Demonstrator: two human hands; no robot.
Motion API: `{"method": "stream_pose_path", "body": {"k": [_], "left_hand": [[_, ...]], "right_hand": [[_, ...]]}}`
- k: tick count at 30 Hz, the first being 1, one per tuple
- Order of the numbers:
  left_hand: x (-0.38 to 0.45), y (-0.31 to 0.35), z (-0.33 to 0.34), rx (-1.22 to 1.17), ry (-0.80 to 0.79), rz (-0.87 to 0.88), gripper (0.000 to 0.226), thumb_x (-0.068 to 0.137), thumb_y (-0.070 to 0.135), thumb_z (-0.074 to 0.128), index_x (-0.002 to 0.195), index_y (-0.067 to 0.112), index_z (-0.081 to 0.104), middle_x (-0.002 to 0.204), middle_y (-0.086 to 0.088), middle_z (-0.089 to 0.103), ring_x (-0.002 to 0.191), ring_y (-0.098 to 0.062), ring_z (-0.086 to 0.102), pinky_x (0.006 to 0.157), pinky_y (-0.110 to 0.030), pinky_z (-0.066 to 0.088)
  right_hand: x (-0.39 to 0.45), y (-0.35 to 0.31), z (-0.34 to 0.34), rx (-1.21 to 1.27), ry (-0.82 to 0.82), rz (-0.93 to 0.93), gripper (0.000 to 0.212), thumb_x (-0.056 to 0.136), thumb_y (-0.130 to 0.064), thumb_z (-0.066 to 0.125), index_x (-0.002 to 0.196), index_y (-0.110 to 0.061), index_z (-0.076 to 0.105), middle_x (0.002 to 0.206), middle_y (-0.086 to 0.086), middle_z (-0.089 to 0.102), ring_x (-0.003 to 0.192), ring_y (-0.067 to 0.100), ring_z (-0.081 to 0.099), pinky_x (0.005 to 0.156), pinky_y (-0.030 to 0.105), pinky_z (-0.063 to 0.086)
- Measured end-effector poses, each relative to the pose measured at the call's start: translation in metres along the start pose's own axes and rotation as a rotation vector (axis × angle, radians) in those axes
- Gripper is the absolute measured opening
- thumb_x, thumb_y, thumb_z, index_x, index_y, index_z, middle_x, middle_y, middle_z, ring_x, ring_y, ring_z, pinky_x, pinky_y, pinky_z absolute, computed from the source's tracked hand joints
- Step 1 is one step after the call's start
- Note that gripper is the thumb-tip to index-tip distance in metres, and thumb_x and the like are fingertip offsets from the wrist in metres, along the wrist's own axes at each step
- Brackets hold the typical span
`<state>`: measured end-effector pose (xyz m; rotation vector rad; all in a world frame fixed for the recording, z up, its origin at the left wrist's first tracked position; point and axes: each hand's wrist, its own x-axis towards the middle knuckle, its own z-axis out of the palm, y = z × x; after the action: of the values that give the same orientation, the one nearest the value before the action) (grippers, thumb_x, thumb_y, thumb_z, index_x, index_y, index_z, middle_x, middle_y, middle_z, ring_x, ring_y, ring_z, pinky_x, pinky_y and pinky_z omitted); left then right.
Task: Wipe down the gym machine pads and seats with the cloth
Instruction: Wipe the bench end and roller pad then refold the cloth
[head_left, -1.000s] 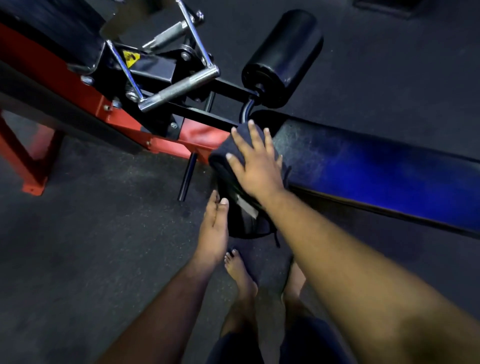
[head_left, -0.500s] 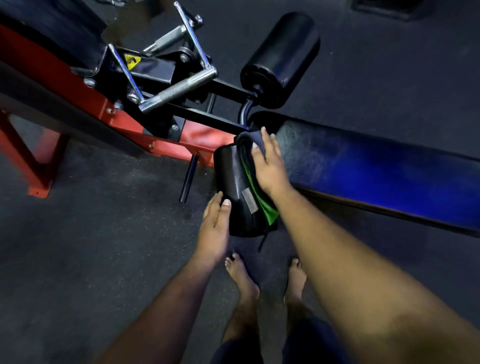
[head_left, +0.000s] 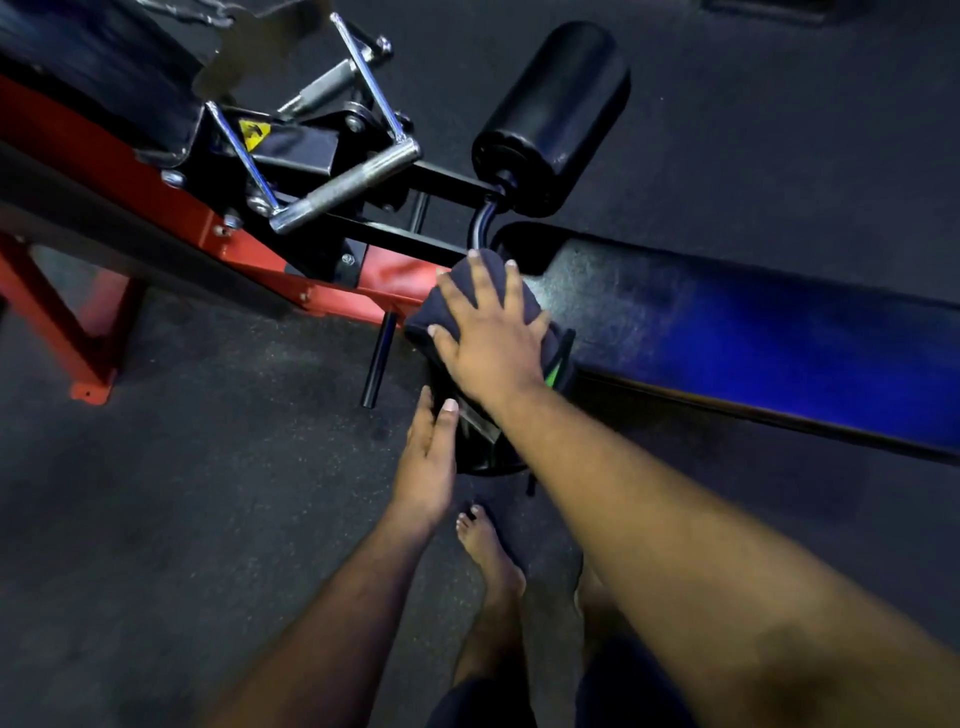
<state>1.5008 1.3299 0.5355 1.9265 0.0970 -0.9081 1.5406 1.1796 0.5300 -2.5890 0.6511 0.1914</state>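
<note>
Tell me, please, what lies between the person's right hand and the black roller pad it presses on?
In the head view, a dark folded cloth lies between the right hand and the near black roller pad, draped over the pad's top.

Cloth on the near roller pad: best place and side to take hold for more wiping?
Probably the cloth's top, from above, as the right hand does: it drapes over the near roller pad's curved upper side, so spread fingers pin it flat. The left hand steadies the pad's left face.

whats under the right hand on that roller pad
A dark cloth lies under the right hand, spread fingers pressing it onto the near roller pad. A green strip shows at the cloth's right edge. The pad's top is covered.
</note>
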Motion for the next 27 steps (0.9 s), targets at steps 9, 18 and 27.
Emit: {"method": "stream_pose_path", "body": {"k": [9,18,27], "left_hand": [[0.004,-0.003,-0.007,-0.117,-0.111,-0.117,0.116,0.070,0.100,0.034,0.161,0.028,0.027,0.166,0.010,0.026,0.153,-0.006,0.022,0.128,-0.044,0.017],[0.007,0.008,-0.005,0.048,-0.156,-0.127,0.126,0.065,0.100,0.025,0.164,0.024,0.010,0.170,0.007,0.008,0.155,-0.010,0.009,0.129,-0.043,0.009],[0.021,0.006,0.000,0.108,-0.208,-0.204,0.129,0.063,0.104,0.022,0.163,0.028,-0.002,0.171,0.006,0.002,0.157,-0.017,0.008,0.128,-0.043,0.010]], "right_hand": [[-0.079,0.028,0.023,0.162,0.047,0.008,0.065,0.099,-0.060,0.040,0.158,-0.050,0.015,0.170,-0.014,-0.013,0.158,0.027,-0.011,0.112,0.071,0.030],[-0.085,0.032,0.026,0.331,0.107,0.124,0.070,0.098,-0.067,0.034,0.159,-0.051,0.003,0.171,-0.010,-0.011,0.158,0.024,0.001,0.112,0.062,0.037],[0.007,0.040,0.015,0.495,0.107,0.205,0.066,0.102,-0.058,0.038,0.161,-0.041,0.015,0.172,0.005,0.007,0.157,0.028,0.012,0.124,0.052,0.023]]}}
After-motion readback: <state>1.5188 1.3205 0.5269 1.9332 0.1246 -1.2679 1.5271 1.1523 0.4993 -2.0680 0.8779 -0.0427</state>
